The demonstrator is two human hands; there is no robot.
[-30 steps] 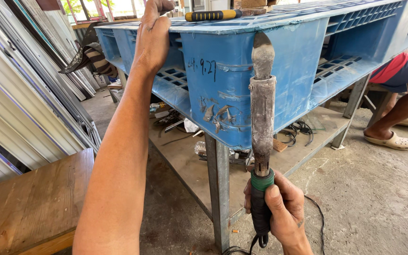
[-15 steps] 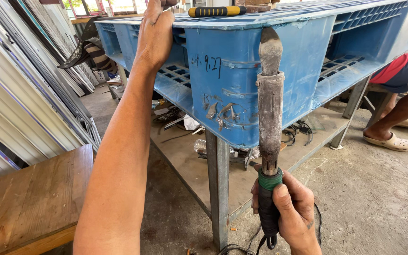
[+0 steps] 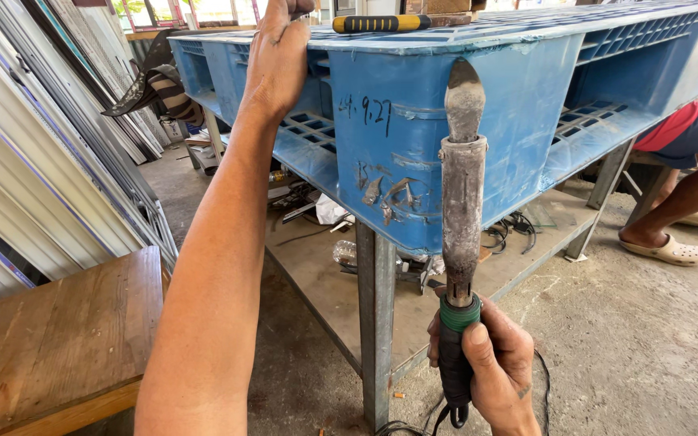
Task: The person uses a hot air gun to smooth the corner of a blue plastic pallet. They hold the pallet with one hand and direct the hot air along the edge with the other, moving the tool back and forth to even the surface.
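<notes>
Two hands of the person in view. Right hand (image 3: 490,367), lower centre-right of frame, is wrapped tight round the black grip of 1 soldering-type iron (image 3: 462,210); fingers fully curled, thumb across the front just under a green collar. The iron stands upright: dull grey metal barrel w/ a flat, spade-shaped tip at the top, tip sits in front of the blue face, upper centre. Whether the tip touches the plastic, can't tell. 1 black cord (image 3: 414,424) trails from the handle bottom to the floor, bottom centre.

Left hand (image 3: 278,56), upper centre-left, arm stretched up from bottom of frame, fingers hooked over the top edge of 1 blue plastic pallet (image 3: 527,121). Fingertips run out of the top of the frame, so how far they close can't be told.

The pallet lies on a metal frame table; 3 legs visible: 1 grey leg (image 3: 376,323) at centre, 2 more at right beside the seated person. The pallet's near corner face has rough melted scars, centre. On top of the pallet, upper centre: 1 tool w/ yellow-and-black handle (image 3: 381,23), lying flat.

Lower shelf of the table (image 3: 317,266) holds loose clutter, wires & bits, too jumbled to count.

Lower left: 1 wooden bench top (image 3: 58,331). Left edge: stack of leaning metal profiles (image 3: 50,161), many, no count possible.

Right edge: 1 other person seated, red top, dark shorts, 1 pale clog (image 3: 672,250) clearly seen, a 2nd partly cut off.
</notes>
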